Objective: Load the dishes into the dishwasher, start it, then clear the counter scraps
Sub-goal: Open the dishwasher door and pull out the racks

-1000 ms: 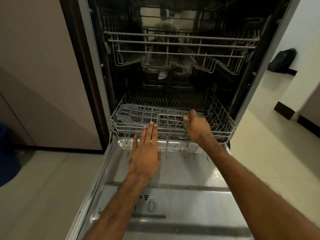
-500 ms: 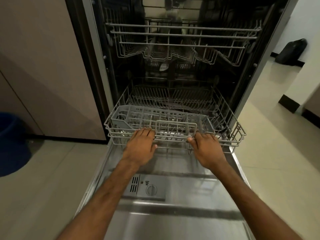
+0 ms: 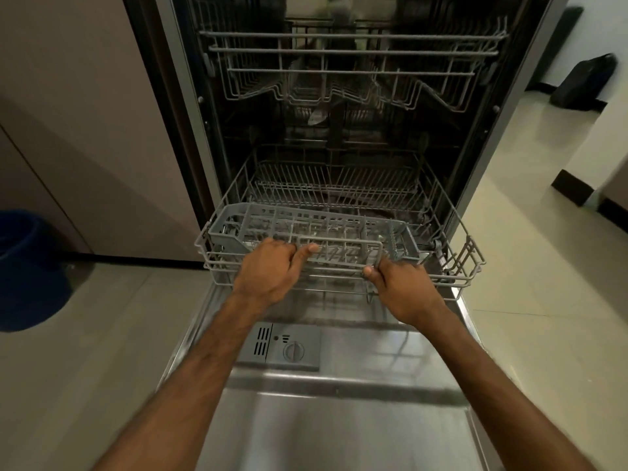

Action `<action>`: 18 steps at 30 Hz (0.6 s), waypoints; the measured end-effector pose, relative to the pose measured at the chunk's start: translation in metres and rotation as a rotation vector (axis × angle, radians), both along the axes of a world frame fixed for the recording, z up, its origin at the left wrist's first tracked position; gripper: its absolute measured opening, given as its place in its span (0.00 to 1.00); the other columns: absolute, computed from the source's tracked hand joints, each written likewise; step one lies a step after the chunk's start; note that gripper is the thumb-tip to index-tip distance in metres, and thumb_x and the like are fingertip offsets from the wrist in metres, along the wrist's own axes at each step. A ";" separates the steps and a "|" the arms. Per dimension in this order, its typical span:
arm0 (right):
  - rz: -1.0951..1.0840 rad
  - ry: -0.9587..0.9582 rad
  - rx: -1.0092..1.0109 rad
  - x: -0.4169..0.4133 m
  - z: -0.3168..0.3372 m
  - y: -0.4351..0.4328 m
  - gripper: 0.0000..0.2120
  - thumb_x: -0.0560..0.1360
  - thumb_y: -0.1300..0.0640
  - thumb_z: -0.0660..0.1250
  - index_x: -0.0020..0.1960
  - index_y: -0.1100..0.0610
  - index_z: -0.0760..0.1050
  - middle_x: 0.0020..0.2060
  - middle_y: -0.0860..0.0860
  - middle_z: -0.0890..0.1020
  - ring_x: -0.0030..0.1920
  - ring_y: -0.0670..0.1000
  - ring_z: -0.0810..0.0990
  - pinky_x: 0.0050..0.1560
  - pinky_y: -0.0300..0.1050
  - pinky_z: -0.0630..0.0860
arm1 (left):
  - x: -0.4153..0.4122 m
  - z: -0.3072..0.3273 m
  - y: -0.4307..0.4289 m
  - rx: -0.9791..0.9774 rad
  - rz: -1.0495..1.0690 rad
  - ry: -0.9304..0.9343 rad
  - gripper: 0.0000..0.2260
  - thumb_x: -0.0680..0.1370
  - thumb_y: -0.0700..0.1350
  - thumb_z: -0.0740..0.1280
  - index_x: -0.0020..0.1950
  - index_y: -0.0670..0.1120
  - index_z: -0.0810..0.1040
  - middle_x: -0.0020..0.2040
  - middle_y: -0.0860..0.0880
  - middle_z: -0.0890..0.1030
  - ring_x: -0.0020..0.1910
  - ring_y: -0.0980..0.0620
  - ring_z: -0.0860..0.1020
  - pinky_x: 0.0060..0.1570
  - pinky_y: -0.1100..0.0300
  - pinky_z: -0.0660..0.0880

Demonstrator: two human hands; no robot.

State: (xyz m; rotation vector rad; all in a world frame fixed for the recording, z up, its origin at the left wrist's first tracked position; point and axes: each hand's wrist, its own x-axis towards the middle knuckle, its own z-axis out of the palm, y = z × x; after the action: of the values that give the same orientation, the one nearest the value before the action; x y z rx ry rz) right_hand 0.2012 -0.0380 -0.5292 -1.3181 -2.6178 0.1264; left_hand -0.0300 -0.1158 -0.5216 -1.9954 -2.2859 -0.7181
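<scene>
The dishwasher stands open, its steel door (image 3: 356,419) lying flat in front of me. The lower wire rack (image 3: 465,263) is pulled partway out over the door. A grey plastic cutlery basket (image 3: 234,226) sits along the rack's front. My left hand (image 3: 272,270) grips the front rail of the rack, fingers curled over it. My right hand (image 3: 401,287) grips the front rail further right, by the wire handle loop. The upper rack (image 3: 353,52) stays inside the tub. No dishes show in either rack.
A detergent dispenser (image 3: 282,346) with a round cap is set into the door. A blue bucket (image 3: 27,266) stands on the tiled floor at the left, beside a beige cabinet panel (image 3: 85,113). A dark bag (image 3: 588,79) lies on the floor at the far right.
Both hands took hold of the lower rack's front rail and drew it outward over the door. The left hand went from flat and open to curled on the rail.
</scene>
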 end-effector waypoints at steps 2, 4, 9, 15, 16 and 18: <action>-0.014 -0.022 -0.037 0.000 0.003 -0.003 0.21 0.84 0.43 0.49 0.56 0.57 0.73 0.43 0.54 0.81 0.48 0.59 0.81 0.55 0.53 0.74 | 0.001 0.002 -0.002 0.006 0.017 0.014 0.41 0.74 0.74 0.33 0.33 0.47 0.74 0.31 0.49 0.76 0.37 0.53 0.75 0.40 0.58 0.70; -0.011 -0.028 -0.138 0.002 0.008 -0.002 0.22 0.84 0.42 0.51 0.56 0.56 0.75 0.45 0.55 0.82 0.48 0.58 0.81 0.56 0.54 0.76 | -0.002 0.004 -0.002 -0.005 0.040 0.020 0.47 0.71 0.75 0.30 0.35 0.47 0.79 0.30 0.49 0.79 0.32 0.54 0.78 0.37 0.59 0.74; 0.223 -0.082 -0.643 0.034 0.043 0.008 0.10 0.83 0.50 0.59 0.51 0.49 0.78 0.47 0.45 0.83 0.49 0.44 0.81 0.59 0.43 0.75 | -0.006 0.018 -0.003 0.012 0.070 -0.257 0.40 0.77 0.71 0.38 0.37 0.48 0.82 0.27 0.51 0.81 0.25 0.59 0.79 0.35 0.64 0.74; 0.062 0.238 -0.374 0.037 0.034 0.027 0.10 0.82 0.54 0.63 0.59 0.52 0.80 0.51 0.47 0.84 0.52 0.48 0.82 0.56 0.46 0.78 | -0.018 0.026 -0.001 -0.101 0.079 -0.140 0.16 0.83 0.57 0.59 0.48 0.51 0.83 0.32 0.56 0.83 0.27 0.62 0.78 0.33 0.62 0.76; 0.033 0.228 -0.299 0.031 0.025 0.027 0.10 0.81 0.53 0.64 0.60 0.52 0.80 0.53 0.49 0.84 0.53 0.50 0.82 0.57 0.49 0.78 | -0.020 0.025 0.002 -0.015 0.106 -0.064 0.15 0.83 0.57 0.59 0.50 0.51 0.82 0.35 0.55 0.83 0.31 0.60 0.79 0.36 0.59 0.77; -0.011 0.205 -0.163 0.024 0.010 0.029 0.13 0.81 0.51 0.65 0.63 0.53 0.78 0.58 0.52 0.81 0.57 0.54 0.80 0.59 0.52 0.77 | -0.029 0.026 0.005 0.154 0.183 0.058 0.15 0.83 0.55 0.59 0.53 0.49 0.81 0.43 0.52 0.83 0.40 0.52 0.80 0.39 0.57 0.76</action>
State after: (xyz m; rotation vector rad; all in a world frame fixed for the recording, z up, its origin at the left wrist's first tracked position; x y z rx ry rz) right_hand 0.2257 -0.0089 -0.5190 -1.2935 -2.4702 0.4570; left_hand -0.0588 -0.1110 -0.4954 -1.6930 -2.2660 -0.7822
